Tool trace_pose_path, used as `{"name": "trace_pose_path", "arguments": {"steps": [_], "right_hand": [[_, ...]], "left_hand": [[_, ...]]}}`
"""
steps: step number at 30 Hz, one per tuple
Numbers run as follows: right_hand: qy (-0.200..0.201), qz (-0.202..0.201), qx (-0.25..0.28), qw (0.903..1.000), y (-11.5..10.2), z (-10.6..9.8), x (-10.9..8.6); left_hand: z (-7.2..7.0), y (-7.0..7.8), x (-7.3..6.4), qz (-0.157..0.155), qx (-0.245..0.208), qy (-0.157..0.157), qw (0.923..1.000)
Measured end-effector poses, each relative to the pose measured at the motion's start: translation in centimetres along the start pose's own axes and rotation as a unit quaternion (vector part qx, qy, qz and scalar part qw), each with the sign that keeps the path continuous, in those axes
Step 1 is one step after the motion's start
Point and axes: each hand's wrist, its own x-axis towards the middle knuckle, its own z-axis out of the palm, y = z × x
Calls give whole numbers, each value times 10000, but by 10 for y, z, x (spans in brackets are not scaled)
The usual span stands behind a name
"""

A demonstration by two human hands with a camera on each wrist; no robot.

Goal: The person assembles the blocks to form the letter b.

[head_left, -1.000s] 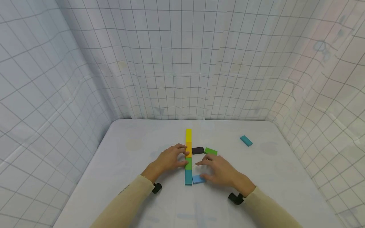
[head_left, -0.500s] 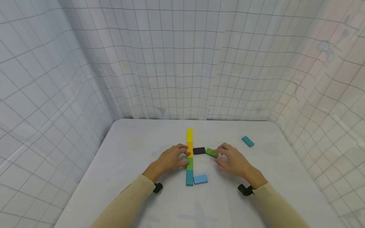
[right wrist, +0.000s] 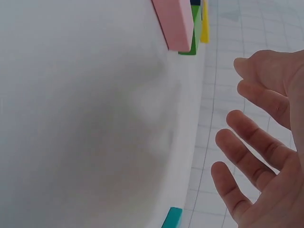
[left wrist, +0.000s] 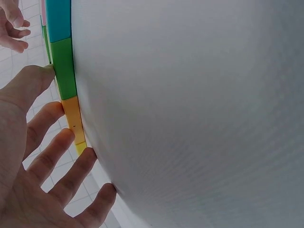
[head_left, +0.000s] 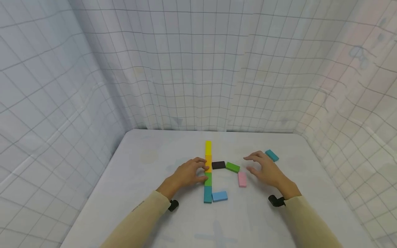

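Observation:
A straight row of flat rectangular blocks runs away from me: teal [head_left: 207, 195], green [head_left: 208, 179], orange [head_left: 209, 159] and yellow [head_left: 208, 147]. My left hand [head_left: 187, 174] rests along its left side, with the thumb touching the green block and fingertips at the orange one, as the left wrist view shows too. Right of the row lie a black block [head_left: 218, 165], a second green block [head_left: 233, 167], a pink block [head_left: 242, 179] and a light blue block [head_left: 220, 196]. Holding nothing, my right hand [head_left: 268, 170] hovers between the pink block and a separate teal block [head_left: 272, 155].
The blocks lie on a white-covered table [head_left: 149, 220]. White curtains with a dark grid [head_left: 192, 69] stand behind the table's far edge and along both sides. A black wrist camera [head_left: 276, 200] sits below my right hand.
My right hand has moved from beside the light blue block, past the second green block, rightward toward the separate teal block. The pink block has come into sight. My left hand stays at the row.

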Motion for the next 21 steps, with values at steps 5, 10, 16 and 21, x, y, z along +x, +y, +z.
{"name": "trace_pose_path", "arguments": {"steps": [5,10,16,21], "right_hand": [[85,31,26,10000,20,-8,0],[199,229,-51,9995,40,-17,1],[311,556,-43,9980,57,-26,2],[217,786,-95,9966,65,-32,0]], "left_hand": [[0,0,1,33,47,15,10000],[0,0,2,60,86,16,9999],[-1,1,1,32,100,-3,9999],[0,0,-1,42,71,16,10000]]}}
